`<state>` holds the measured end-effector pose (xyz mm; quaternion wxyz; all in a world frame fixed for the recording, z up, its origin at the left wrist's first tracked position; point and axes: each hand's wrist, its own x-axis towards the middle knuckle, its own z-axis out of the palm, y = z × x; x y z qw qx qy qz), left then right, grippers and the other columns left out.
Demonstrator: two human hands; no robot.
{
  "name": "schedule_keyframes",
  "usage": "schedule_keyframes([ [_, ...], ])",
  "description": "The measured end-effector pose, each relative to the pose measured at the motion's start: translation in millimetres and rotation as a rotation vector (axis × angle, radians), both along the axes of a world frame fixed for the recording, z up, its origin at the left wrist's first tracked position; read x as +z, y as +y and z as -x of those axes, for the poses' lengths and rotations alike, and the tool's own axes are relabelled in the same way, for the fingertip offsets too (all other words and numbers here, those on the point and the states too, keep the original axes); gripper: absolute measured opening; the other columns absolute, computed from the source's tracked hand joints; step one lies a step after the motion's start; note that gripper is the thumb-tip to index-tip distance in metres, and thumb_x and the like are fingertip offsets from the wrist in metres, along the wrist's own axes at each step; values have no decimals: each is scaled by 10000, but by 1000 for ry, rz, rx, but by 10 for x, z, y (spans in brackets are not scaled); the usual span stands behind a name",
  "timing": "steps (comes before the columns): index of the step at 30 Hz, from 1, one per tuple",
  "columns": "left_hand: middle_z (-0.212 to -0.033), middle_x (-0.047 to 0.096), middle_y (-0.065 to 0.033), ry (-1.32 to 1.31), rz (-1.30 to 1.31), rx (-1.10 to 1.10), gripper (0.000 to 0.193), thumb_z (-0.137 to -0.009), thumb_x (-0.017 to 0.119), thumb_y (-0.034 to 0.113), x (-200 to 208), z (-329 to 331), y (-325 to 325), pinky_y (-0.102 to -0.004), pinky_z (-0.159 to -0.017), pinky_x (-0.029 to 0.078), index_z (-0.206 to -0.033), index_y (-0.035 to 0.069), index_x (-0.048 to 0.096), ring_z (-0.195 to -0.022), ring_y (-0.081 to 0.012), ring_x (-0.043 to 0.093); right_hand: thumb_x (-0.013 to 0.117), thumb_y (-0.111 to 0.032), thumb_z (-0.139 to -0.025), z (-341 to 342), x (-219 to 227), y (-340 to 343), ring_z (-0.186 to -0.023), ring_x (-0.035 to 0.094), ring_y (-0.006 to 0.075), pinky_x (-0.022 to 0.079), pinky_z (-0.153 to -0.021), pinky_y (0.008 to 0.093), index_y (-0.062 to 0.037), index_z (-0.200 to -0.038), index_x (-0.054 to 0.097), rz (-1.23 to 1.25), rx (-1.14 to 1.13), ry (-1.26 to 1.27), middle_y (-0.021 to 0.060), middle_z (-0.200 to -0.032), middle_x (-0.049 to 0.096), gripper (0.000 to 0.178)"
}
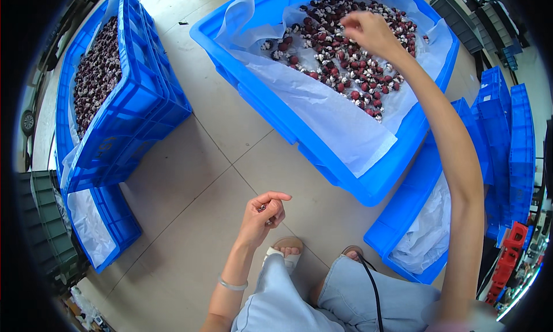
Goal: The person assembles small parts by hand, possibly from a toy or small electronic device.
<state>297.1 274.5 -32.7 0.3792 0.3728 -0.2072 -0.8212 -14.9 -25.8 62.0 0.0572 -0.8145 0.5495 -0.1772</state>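
A large blue plastic tray (322, 162) lined with white sheet (322, 95) lies in front of me. Small round dark-red balls with white, popcorn-like clusters (351, 72) are spread over the lining. My right hand (371, 33) is over the far part of this spread, its fingers bent and drawn together; what is at the fingertips is too small to tell. Nearer my body, above the floor, my left hand (264, 218) is curled closed. A bit of dark red and white shows between its fingers, apparently some of the same small pieces.
Stacked blue crates (135, 110) stand at the left, the top one filled with small dark-red pieces (98, 72). A lower blue crate (129, 222) holds white sheet. At the right are a lined blue tray (383, 240), more blue crates (507, 142) and red bins (510, 257).
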Motion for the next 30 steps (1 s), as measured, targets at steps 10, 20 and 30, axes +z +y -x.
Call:
schedule_keyframes([
  [10,-640,441,49,-54,-3,70,211,-896,583,159,4,-169,67,-196,-444,223,-1012,-10,629,-529,-48,366,640,-125,-779,-469,-655,-804,-1032,574,331,452,-899,425,-79,-1085,649,137,51,162,194,-1067,623,310],
  [20,-640,436,53,-33,3,17,222,-906,578,188,39,-72,49,-196,-450,218,-1012,1,633,-536,-43,358,627,-260,-766,-473,-676,-689,-1041,551,341,417,-911,433,-151,-943,706,-98,16,68,112,-1033,655,222],
  [30,-638,435,52,-8,15,7,219,-900,584,192,33,-92,-9,-201,-448,211,-1009,9,635,-528,-43,348,665,-131,-761,-656,-737,-597,-936,623,341,482,-820,420,-19,-973,609,49,-184,48,183,-947,659,246],
])
